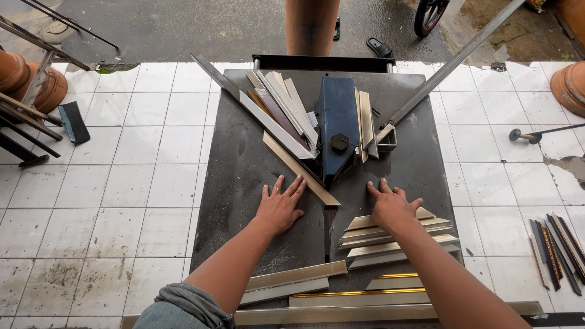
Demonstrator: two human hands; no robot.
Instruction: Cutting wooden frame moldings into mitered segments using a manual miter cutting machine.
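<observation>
My left hand (280, 205) lies flat, fingers spread, on the dark metal saw table (237, 164), its fingertips touching a long pale moulding strip (300, 169) that runs diagonally toward the blade. My right hand (392, 204) rests palm down on the table with its heel on a stack of mitre-cut moulding pieces (399, 239). Between the hands stands the blue blade guard (337, 128) of the saw, with a black knob on it. Neither hand grips anything.
More cut strips (283, 106) fan out left of the guard and lie along the near edge (329, 298). A long square metal tube (454, 61) angles off to the upper right. White tiled floor surrounds the table; dark mouldings (557, 247) lie right, clay pots at both sides, someone's leg (312, 24) beyond.
</observation>
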